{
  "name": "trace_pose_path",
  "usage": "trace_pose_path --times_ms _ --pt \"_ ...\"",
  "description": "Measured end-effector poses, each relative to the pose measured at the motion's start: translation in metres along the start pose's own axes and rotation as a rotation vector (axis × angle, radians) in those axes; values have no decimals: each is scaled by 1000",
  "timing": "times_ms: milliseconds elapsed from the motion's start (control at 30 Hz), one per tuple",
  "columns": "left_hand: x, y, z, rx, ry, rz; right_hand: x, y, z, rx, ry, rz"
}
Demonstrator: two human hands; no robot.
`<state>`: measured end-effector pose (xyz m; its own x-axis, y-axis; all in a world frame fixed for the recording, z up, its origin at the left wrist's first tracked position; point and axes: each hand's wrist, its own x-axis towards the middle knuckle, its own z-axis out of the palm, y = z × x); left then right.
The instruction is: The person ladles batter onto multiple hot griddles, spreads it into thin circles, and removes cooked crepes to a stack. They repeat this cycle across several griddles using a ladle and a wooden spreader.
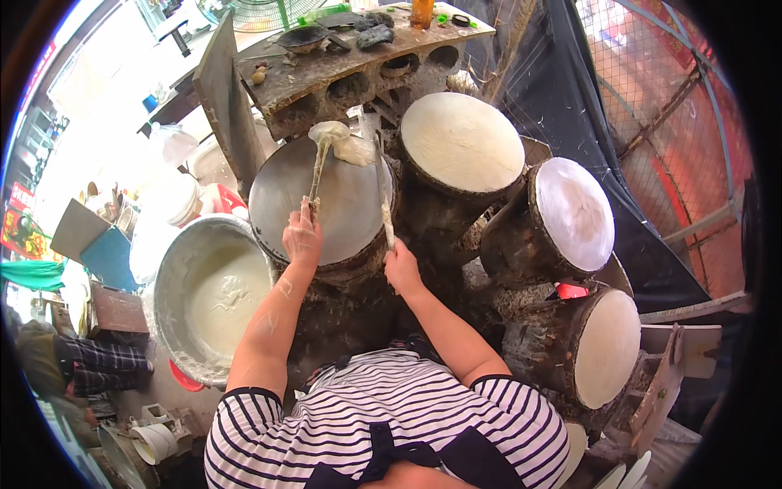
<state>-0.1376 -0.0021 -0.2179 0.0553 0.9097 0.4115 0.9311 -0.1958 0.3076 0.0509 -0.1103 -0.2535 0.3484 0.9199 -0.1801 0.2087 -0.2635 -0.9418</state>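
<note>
My left hand (303, 236) is wrapped round the handle of a ladle (329, 132). The ladle's bowl is coated with pale batter and sits over the far rim of a round griddle (285, 191). A wet lump of batter (355, 151) shows between the ladle and a long, thin spatula (380, 179). My right hand (402, 267) grips the spatula's light handle, with the blade pointing away from me along the griddle's right side. To the left stands a big metal tub (167, 326) with batter (228, 293) in it.
Three more round stoves carry pale sheets: a far one (463, 138), a right one (574, 213) and a near-right one (607, 349). Behind the griddle is a sooty bench (326, 69) with a brown bottle (422, 14). An upright board (224, 102) flanks it.
</note>
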Motion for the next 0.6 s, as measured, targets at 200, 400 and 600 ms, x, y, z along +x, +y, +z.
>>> trace_pose_path --times_ms 200,400,600 --pt "1 0 -1 -37 -20 -108 27 -8 14 -113 38 -175" --pt "4 -4 0 -160 -8 -191 27 -23 34 -200 58 -125" --pt "9 -8 -14 -359 81 -205 46 -48 22 -242 14 -194"
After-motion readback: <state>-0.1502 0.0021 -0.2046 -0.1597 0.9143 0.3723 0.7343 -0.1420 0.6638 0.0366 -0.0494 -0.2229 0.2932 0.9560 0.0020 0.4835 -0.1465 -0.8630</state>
